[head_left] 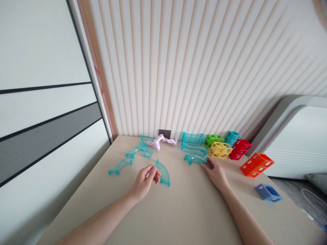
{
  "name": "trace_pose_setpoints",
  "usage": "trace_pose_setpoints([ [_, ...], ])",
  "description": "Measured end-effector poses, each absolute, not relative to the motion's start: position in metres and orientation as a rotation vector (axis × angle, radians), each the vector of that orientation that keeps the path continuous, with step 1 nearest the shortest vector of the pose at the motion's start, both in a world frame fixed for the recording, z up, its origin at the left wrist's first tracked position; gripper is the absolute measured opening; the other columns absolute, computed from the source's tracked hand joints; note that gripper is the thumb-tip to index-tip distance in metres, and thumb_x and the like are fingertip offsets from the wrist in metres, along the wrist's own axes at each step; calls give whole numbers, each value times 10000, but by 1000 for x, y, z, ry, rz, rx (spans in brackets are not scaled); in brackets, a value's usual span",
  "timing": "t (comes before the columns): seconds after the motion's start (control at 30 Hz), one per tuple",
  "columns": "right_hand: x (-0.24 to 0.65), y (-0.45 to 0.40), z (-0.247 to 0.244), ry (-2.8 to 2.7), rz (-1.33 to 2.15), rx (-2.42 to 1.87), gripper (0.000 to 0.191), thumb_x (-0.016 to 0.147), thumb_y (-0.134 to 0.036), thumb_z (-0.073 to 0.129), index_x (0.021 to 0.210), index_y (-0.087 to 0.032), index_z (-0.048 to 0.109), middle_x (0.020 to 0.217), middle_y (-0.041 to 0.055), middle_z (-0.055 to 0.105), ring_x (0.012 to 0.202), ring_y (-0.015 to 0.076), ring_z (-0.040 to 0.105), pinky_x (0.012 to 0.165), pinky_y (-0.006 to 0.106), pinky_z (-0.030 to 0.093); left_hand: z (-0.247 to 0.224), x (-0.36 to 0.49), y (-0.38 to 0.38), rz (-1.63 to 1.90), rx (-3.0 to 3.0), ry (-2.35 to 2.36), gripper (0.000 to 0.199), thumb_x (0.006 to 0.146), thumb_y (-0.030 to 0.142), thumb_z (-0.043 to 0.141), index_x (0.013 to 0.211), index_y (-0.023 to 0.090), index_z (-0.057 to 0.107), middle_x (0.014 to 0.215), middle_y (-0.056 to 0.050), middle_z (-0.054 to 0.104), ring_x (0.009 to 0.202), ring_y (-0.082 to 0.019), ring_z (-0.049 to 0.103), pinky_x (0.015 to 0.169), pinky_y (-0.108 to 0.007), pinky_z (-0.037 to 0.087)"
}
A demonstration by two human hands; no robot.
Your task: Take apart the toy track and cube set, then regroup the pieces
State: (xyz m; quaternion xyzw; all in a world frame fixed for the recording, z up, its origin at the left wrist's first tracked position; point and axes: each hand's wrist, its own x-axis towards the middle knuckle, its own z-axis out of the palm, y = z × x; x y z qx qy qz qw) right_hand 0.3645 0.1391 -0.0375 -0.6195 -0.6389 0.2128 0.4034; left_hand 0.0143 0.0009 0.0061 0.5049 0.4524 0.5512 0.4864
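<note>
My left hand (146, 180) is closed, thumb against the curled fingers, at the inner edge of a clear teal curved track piece (164, 172). Part of that edge is hidden behind the fingers. At the right, my right hand (216, 172) has its thumb and fingers on the end of another teal curved track piece (195, 158), which lies in front of a stack of teal track pieces (193, 139). Two more curved pieces form a bending run at the left, the nearer one (122, 165) joined to the farther one (136, 149).
Lilac angular pieces (159, 141) lie near the wall socket (165, 133). Toward the right stand open-sided blocks: green (214, 140), yellow (220, 150), teal (232, 138), red (240, 149), orange (257, 165) and blue (268, 193). A ribbed wall (178, 68) backs the table (173, 217).
</note>
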Motion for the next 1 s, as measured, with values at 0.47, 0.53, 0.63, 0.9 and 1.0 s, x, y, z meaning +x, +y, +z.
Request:
trace_pose_setpoints([
  [0.47,366,141,-43,-1686,463,-1593,552,680,-584,702,1033,-159,701,1046,166,735,945,345,717,892,488,564,-6,-5,15,1514,1753,1494,172,993,326,518,1001,216,649,1060,-97,698,1040,-249,664,952,-379,527],
  [0.53,365,141,-43,-1694,454,-1595,557,675,-588,702,1025,-154,704,1037,169,735,938,346,716,886,487,565,-13,-11,21,1464,1939,1567,162,978,263,515,1068,219,643,1102,-103,694,1107,-263,646,1013,-422,507],
  [0.63,365,143,-44,-1699,438,-1593,581,668,-598,697,1033,-146,707,1040,175,733,917,342,717,878,488,569,-25,-17,27,1371,2052,1619,293,932,192,525,1211,214,615,1190,-114,690,1179,-285,628,1051,-483,501],
  [0.9,357,125,-35,-1650,262,-1547,641,787,-643,619,1187,-145,674,1168,192,683,1052,364,670,954,541,532,-37,-14,25,1119,2184,1592,401,911,119,514,1286,203,628,1346,-117,663,1270,-271,613,1107,-498,492],
  [1.0,342,105,-18,-1714,47,-1313,385,931,-485,559,1151,-200,694,1185,150,685,1110,320,654,991,493,522,-30,-10,22,1074,2186,1597,335,917,107,515,1192,210,677,1274,-102,697,1203,-258,651,1082,-486,516],
])
